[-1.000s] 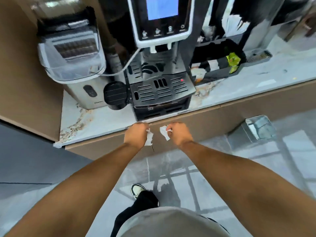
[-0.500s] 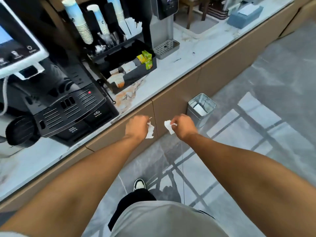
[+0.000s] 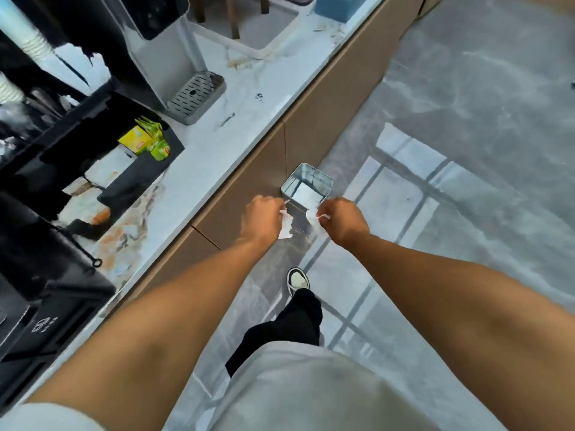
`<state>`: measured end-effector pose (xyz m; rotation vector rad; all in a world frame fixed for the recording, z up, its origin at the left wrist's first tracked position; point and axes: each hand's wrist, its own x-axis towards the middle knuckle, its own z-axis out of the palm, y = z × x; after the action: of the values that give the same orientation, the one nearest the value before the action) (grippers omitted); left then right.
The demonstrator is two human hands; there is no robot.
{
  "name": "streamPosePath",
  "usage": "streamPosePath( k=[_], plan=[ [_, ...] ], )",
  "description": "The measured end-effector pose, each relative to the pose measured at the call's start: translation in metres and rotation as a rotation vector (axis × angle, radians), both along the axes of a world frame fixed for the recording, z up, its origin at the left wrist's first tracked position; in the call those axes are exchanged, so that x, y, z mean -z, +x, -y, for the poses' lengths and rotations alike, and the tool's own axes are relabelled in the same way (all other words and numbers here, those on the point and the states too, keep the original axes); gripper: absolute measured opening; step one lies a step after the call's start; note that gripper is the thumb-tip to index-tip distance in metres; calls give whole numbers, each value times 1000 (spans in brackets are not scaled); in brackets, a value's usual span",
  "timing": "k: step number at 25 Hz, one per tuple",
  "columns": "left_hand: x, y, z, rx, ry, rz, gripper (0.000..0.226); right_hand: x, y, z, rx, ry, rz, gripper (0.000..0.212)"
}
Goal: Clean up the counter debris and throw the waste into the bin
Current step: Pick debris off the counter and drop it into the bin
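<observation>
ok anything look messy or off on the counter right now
Yes. The white counter has orange-brown stains beside the black organizer tray, and dark specks near the drip tray. Both hands hold torn white paper scraps just short of the metal bin.
</observation>
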<state>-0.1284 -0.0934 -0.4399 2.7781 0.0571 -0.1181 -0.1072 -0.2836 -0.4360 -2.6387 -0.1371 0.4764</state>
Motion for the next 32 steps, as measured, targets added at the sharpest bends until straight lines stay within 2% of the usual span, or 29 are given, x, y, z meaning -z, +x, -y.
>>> streamPosePath(
  k=[6, 11, 16, 21, 25, 32],
  plan=[
    [23, 108, 8, -9, -95, -62, 18, 17, 99, 17, 49, -32, -59, 15],
    [39, 164, 12, -55, -113, -141, 16, 32, 160, 22, 56, -28, -110, 15],
    [64, 197, 26, -146, -142, -251, 16, 65, 213, 26, 74, 11, -198, 32],
    [99, 215, 52, -345, -165, -331, 17, 117, 260, 35, 18, 15, -296, 22],
    [144, 257, 68, -571, -190, -308, 16, 167, 317, 40, -102, 7, -372, 17],
    [252, 283, 74, -569, -184, -334, 16, 274, 378, 32, -269, -49, -287, 11]
  ],
)
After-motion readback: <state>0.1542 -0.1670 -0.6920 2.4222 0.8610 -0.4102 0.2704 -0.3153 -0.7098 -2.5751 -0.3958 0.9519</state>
